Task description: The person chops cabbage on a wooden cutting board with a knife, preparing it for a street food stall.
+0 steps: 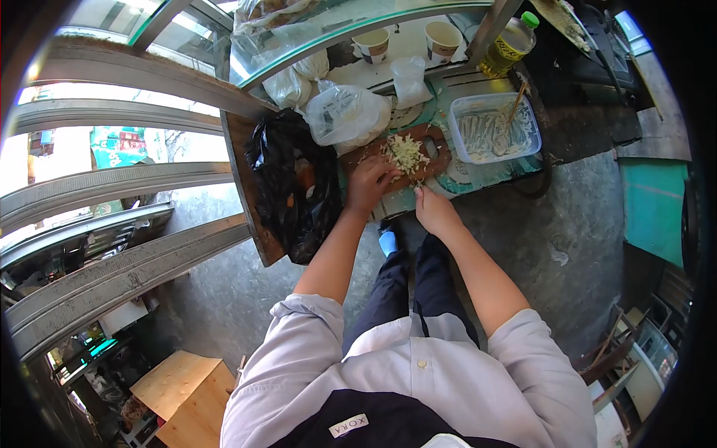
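Note:
Pale green-white chopped vegetable (pixel 405 153) lies heaped on a brown wooden cutting board (pixel 435 142), with loose shreds around it. My left hand (pixel 371 181) rests at the board's near left side, its fingers bent and close together beside the heap. What lies under those fingertips is hidden. Just off the board's near edge, my right hand (pixel 438 213) is closed in a fist, thumb towards the board. A small bit of something pale shows at its thumb; I cannot make out what it grips.
Right of the board stands a plastic tub (pixel 494 153) with creamy white residue and a utensil. A black plastic bag (pixel 293 187) and a clear bag (pixel 347 113) are on the left. Paper cups (pixel 444 41) and an oil bottle (pixel 509 46) stand behind.

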Demonstrator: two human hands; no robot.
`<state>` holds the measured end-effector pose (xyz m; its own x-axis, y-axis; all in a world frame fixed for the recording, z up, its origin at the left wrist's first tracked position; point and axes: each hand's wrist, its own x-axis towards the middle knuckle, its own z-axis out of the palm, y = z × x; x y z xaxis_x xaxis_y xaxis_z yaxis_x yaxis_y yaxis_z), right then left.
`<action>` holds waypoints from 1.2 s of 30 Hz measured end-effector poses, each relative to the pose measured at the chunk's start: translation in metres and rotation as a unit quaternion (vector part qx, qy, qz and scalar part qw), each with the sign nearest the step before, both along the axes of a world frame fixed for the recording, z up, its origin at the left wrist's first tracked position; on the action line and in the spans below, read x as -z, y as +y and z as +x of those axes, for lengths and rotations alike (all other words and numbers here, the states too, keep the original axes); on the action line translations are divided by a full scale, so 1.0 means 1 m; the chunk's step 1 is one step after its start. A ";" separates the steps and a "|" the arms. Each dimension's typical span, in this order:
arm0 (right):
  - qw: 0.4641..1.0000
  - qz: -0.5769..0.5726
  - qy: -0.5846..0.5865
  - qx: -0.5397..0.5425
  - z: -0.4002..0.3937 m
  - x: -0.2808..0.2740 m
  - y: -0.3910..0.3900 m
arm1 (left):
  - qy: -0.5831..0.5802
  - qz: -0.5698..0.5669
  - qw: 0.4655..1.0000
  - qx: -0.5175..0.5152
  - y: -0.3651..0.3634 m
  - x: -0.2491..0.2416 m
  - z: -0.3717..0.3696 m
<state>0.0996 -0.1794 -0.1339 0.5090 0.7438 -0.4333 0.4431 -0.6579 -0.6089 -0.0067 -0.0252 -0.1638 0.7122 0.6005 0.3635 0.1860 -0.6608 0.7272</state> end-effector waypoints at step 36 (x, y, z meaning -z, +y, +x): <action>0.997 0.070 0.013 0.012 -0.007 -0.019 -0.004 | -0.013 0.043 0.999 -0.012 -0.002 0.009 -0.010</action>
